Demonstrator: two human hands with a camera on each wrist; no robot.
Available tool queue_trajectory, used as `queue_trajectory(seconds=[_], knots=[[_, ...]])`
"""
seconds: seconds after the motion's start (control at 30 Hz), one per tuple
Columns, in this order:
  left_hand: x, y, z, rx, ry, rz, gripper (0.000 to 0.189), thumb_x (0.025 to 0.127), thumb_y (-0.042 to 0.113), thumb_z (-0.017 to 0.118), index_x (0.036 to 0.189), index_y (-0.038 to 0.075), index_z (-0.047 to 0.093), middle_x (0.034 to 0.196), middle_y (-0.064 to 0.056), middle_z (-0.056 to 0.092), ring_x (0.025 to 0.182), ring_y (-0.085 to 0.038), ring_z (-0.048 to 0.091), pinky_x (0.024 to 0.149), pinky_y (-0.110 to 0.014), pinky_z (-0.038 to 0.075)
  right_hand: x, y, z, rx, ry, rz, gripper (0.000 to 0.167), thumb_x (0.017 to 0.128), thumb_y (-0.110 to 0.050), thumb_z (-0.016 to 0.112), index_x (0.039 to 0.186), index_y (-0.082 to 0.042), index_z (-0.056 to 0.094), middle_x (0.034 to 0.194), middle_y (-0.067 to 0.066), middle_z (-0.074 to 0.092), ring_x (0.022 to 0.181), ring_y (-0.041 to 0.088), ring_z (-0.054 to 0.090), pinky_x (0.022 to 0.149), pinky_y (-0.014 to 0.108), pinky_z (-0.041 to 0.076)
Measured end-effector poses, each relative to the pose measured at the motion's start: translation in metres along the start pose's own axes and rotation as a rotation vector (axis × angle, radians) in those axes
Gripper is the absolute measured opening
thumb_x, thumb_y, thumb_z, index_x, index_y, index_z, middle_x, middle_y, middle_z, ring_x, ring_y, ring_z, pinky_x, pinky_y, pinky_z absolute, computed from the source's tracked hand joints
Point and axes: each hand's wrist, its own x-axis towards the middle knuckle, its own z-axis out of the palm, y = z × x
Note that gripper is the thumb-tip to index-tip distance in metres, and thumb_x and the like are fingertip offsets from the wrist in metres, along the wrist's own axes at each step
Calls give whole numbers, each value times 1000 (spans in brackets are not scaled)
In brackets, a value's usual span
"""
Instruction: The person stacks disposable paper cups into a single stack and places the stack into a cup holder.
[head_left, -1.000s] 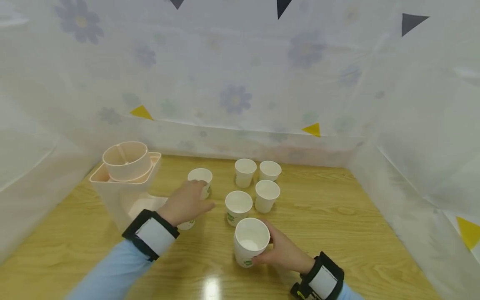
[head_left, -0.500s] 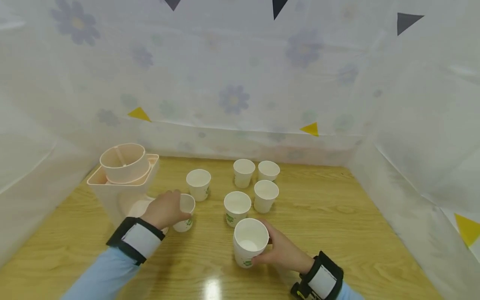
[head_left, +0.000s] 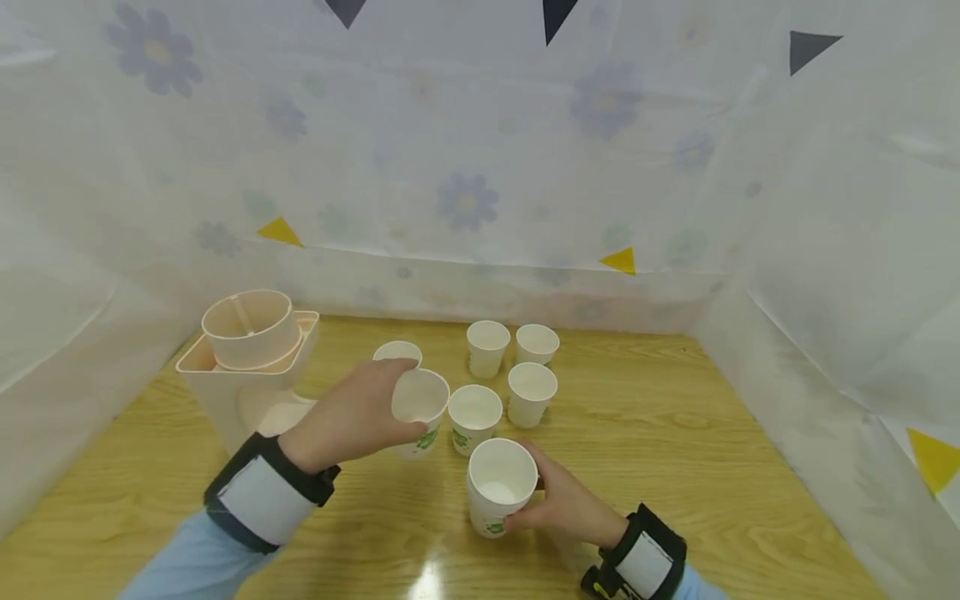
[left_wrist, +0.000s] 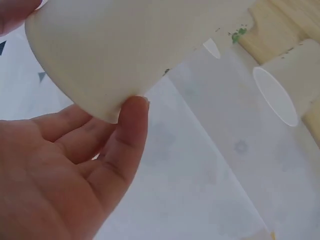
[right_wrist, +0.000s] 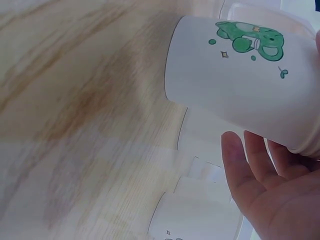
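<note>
My left hand (head_left: 352,421) pinches a white paper cup (head_left: 422,397) near its rim, thumb on the near side and fingers on the far side. In the left wrist view that cup's plain wall (left_wrist: 115,55) fills the top, with a green print further along. At the front middle of the table, my right hand (head_left: 573,500) grips another upright paper cup (head_left: 486,502) from its right side. A green cartoon animal print (right_wrist: 255,40) shows on it in the right wrist view. Just behind stands a paper cup (head_left: 475,415), overlapped slightly by the left-hand cup's edge.
Several more white cups stand upright: one behind my left hand (head_left: 397,352), others at the back (head_left: 487,346) and right of centre (head_left: 531,396). A cream plastic holder (head_left: 240,392) with a round top is at the left. White sheeting (head_left: 465,150) walls the wooden table (head_left: 675,433).
My left hand has drawn back from the rear left cup, taken the nearer left cup beside the cream holder and carried it right. The right hand keeps its grip in place.
</note>
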Motion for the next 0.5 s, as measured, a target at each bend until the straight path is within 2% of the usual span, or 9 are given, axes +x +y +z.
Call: queue_trajectory(seconds=[0.2,0.5], knots=[[4,10,1,-48,17,76,63,71,24,74,122,-7,52,115,-18,61,102,-29,57,87,-43,47,0,0,0,-13,5,0,76,72,-20,79,135,-9,38,130,9,51,117,27,49,93,38,42],[8,15,5,-53,-1,85,59,71,23,74,120,-3,53,104,-14,61,88,-23,55,73,-35,46,0,-1,0,-6,7,6,76,72,-20,79,135,-9,38,129,9,51,117,26,49,93,38,42]])
